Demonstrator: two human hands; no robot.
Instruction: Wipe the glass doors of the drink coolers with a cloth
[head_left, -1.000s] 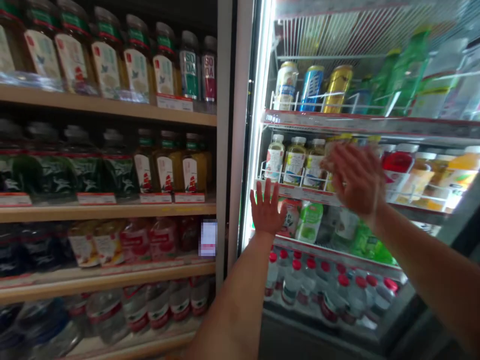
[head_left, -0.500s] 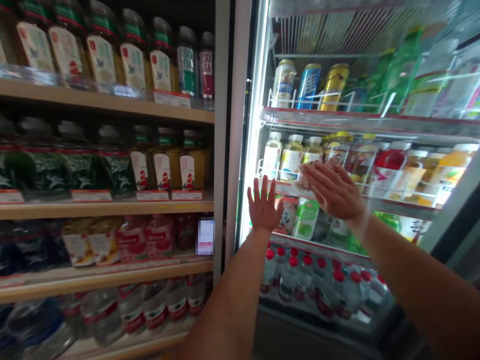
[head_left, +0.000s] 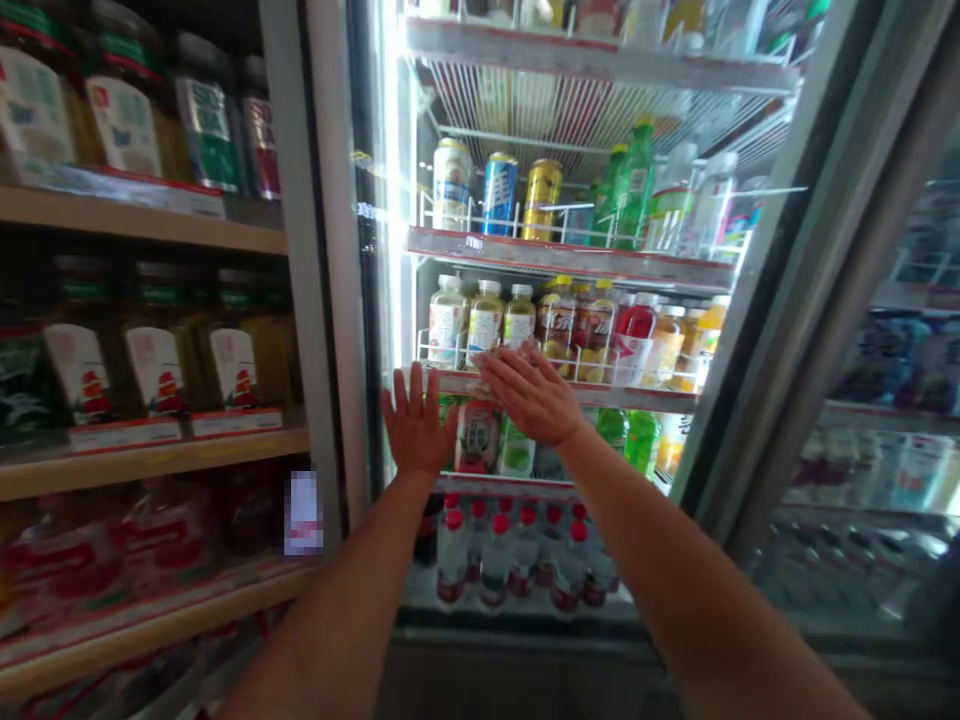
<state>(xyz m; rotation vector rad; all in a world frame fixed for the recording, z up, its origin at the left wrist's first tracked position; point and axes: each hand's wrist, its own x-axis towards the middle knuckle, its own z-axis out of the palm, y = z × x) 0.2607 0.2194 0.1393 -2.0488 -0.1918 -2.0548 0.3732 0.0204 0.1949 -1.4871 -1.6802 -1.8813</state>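
Note:
My left hand is raised with its fingers spread, palm flat toward the glass front of a lit drinks cooler. It seems to rest on the glass. To its right, my right hand lies flat and slanted, fingers together, over a crumpled pale cloth. Most of that cloth is hidden beneath the palm and fingers. Behind the glass, near both hands, stand a white-capped bottle, a yellow-capped tea bottle and a pink-red pack.
Wooden shelves with juice bottles and price tags stand at the left. Above the hands, a gold can and a green bottle sit in the cooler. Red-capped water bottles fill its bottom. A metal door frame rises at the right.
My view has turned right, so shelves, cooler and hands appear further left and more of the right side shows. My right hand with the cloth has come closer to my left hand.

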